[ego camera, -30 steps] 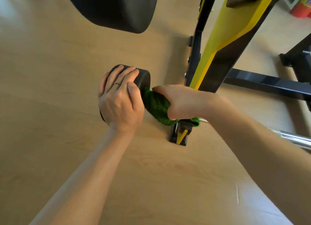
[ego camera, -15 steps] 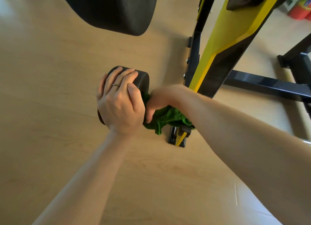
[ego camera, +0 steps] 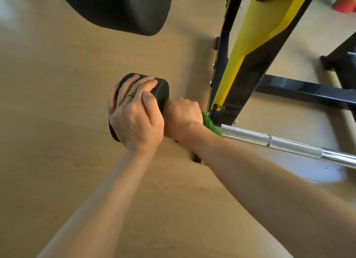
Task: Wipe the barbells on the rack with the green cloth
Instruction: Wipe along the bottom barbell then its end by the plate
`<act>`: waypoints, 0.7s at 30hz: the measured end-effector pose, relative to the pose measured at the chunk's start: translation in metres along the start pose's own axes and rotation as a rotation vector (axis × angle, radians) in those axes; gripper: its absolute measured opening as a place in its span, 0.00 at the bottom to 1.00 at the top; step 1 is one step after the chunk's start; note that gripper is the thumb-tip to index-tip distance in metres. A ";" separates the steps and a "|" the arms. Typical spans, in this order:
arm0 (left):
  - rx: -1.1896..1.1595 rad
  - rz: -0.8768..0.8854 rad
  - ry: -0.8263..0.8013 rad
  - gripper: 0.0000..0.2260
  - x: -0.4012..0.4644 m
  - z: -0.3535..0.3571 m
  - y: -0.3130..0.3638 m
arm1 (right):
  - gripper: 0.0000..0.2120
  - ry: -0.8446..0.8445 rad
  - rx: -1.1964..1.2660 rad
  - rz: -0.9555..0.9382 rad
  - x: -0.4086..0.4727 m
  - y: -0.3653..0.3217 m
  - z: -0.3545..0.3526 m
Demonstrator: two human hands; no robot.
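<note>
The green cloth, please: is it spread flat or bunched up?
Bunched: the right hand grips it around the bar; only an edge of cloth shows.

Light wood-grain floor (ego camera: 57, 65)

Light wood floor (ego camera: 57, 68), black-and-yellow rack (ego camera: 248, 68) standing on it, black base bar (ego camera: 308, 92)

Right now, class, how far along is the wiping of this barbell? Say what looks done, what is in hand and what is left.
Done: nothing can be confirmed as wiped. In hand: the left hand holds the black end weight while the right hand grips the green cloth round the bar beside it. Left: the knurled steel shaft stretching right, and the larger black weight above.
</note>
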State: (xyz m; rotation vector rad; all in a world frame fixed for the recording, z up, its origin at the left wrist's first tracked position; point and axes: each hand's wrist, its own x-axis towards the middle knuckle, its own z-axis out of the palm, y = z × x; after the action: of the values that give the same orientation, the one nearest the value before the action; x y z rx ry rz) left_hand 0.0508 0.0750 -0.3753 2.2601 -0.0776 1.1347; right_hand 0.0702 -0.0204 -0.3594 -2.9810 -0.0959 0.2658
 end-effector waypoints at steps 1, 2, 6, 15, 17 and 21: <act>-0.001 0.000 -0.001 0.20 0.000 -0.001 -0.001 | 0.06 -0.175 0.037 -0.017 0.006 0.002 -0.012; -0.002 0.001 0.000 0.20 0.000 -0.001 -0.001 | 0.10 -0.358 0.086 -0.022 0.012 0.004 -0.021; -0.015 -0.001 0.024 0.20 -0.001 -0.001 0.001 | 0.19 -0.818 0.438 0.154 0.021 0.011 -0.046; 0.003 -0.014 -0.003 0.20 0.000 -0.001 -0.001 | 0.03 0.235 -0.054 0.052 -0.017 -0.007 0.014; 0.009 -0.010 0.001 0.20 0.000 -0.001 -0.001 | 0.04 0.375 -0.088 0.014 -0.020 -0.011 0.024; 0.014 -0.002 0.013 0.20 0.000 0.000 -0.001 | 0.06 0.099 -0.032 -0.031 -0.006 -0.001 0.004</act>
State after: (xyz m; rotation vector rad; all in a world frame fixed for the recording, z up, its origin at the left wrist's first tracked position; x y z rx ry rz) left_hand 0.0512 0.0762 -0.3758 2.2648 -0.0625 1.1517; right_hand 0.0631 -0.0194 -0.3624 -3.0150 -0.1366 0.1131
